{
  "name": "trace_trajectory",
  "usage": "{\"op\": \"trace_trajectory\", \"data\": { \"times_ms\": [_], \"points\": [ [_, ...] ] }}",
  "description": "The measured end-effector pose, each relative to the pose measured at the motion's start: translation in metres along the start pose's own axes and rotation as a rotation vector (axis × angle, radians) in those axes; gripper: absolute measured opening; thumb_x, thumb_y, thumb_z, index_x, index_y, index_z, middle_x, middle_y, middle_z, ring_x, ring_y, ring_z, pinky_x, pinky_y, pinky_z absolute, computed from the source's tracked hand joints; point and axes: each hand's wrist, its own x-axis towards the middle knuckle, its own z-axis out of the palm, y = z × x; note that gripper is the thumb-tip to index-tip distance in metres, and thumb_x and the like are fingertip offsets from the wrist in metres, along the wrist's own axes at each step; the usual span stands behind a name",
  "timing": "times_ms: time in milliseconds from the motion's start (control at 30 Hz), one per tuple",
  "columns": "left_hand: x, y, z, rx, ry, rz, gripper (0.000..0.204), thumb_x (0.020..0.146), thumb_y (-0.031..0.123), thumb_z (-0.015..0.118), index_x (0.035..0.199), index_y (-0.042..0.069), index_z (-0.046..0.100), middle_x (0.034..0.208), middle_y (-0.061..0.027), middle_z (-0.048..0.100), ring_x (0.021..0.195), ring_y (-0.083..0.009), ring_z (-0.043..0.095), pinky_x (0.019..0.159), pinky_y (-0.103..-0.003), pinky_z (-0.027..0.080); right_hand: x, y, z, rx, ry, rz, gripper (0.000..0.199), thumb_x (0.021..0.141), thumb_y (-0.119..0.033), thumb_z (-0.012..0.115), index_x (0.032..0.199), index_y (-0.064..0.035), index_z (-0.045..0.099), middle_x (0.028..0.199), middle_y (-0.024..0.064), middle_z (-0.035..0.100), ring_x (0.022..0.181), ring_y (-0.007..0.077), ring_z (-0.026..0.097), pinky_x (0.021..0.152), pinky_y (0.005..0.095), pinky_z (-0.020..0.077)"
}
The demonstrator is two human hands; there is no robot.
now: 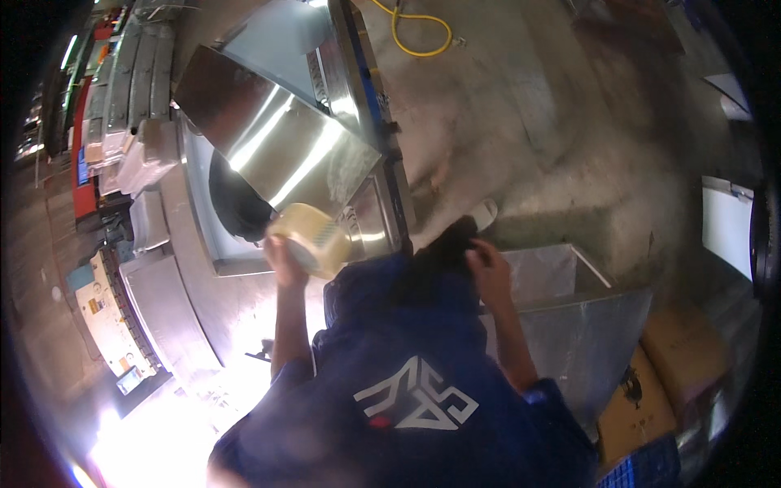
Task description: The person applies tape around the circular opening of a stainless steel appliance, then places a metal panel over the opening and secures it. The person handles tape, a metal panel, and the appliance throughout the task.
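Note:
My left hand [288, 262] is wrapped round the edge of a wide roll of yellowish clear packing tape [329, 241], held up in front of my body. Just beyond the roll lies a shiny metal panel [268, 122], set at a slant over a metal-framed unit [386, 175] with a pale surface. Part of a black rounded thing [232, 195] shows beside the panel. My right hand [490, 272] hangs over the near left part of a grey bin [569, 325]. Its fingers are loosely bent and apart, with nothing seen in them.
Cardboard boxes [639, 407] and a blue crate [651, 468] stand at the lower right. Wrapped metal parts [146, 154] are stacked at the left. A yellow hose [423, 54] lies on the floor at the far side. Bright glare washes out the lower left.

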Motion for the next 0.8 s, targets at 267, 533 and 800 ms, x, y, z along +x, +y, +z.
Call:
{"op": "trace_trajectory", "data": {
  "times_ms": [267,533,800],
  "points": [
    [-0.037,0.022,-0.023,-0.127,0.293,0.009,0.082,0.093,0.072,0.046,0.134,0.001,0.048,0.122,-0.0151,0.057,0.108,-0.0287,0.062,0.087,-0.046,0.055,0.001,-0.028,0.073,-0.096,-1.038,-0.368,0.051,0.101,-0.045,0.052,0.14,-0.0116,0.056,0.149,0.0159,0.048,0.141,0.032,0.041,0.116,0.0449,0.0322],
    [-0.089,0.015,0.03,-0.17,0.368,-0.03,0.075,0.092,0.065,0.057,0.134,0.003,0.046,0.127,-0.0153,0.052,0.117,-0.0306,0.055,0.09,-0.048,0.053,0.014,0.008,0.018,-0.122,-1.131,-0.326,0.056,0.102,-0.051,0.049,0.143,-0.0128,0.053,0.147,0.0152,0.051,0.135,0.0319,0.048,0.113,0.0423,0.0362],
    [-0.075,0.026,0.194,-0.251,0.075,0.075,0.075,0.088,0.061,0.067,0.124,-0.004,0.055,0.111,-0.0132,0.063,0.1,-0.0252,0.064,0.086,-0.04,0.053,0.031,0.059,-0.129,-0.02,-0.337,-0.103,0.059,0.097,-0.049,0.06,0.137,-0.0046,0.058,0.13,0.019,0.064,0.12,0.0327,0.061,0.102,0.041,0.0472]
  ]
}}
